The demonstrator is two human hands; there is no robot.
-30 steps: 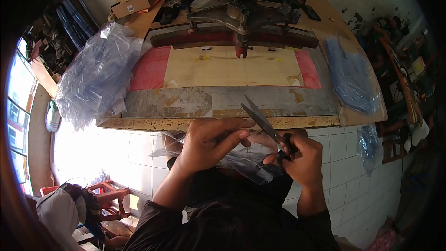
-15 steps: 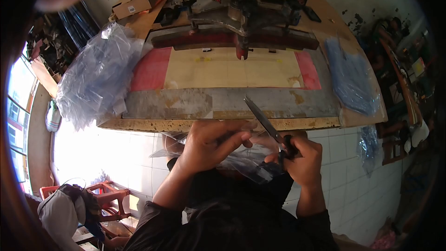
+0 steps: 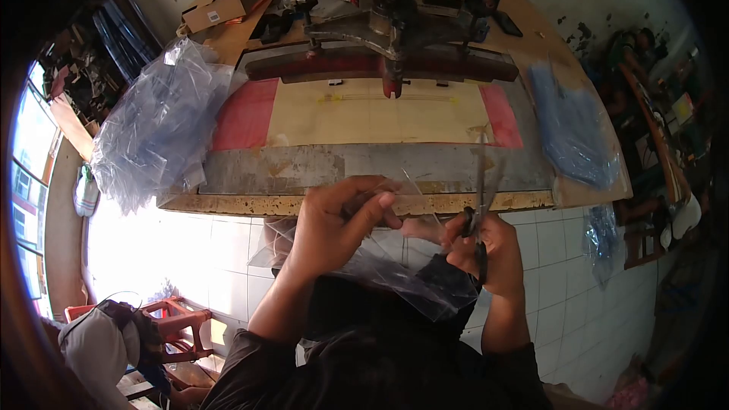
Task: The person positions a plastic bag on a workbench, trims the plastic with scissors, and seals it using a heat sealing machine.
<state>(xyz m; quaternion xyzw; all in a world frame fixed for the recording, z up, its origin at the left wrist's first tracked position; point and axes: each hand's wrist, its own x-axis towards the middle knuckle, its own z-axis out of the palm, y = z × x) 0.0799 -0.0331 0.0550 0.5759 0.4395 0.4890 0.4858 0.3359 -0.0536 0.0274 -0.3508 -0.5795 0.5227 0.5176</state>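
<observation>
My left hand pinches a piece of clear plastic just off the front edge of the table. The plastic hangs in loose folds over my lap. To the right, my right hand is closed round the black handles of the scissors. Their blades point up toward the machine bed and look slightly apart, blurred by motion. No plastic can be made out between the blades.
A press-like machine stands over a cream sheet with red ends. Piles of clear plastic lie at left and right. A cardboard box is behind; a red stool stands lower left. Another person is at far right.
The scissors have swung from a left lean to nearly upright, away from my left hand. My left hand has risen a little, and the plastic below it is spread wider.
</observation>
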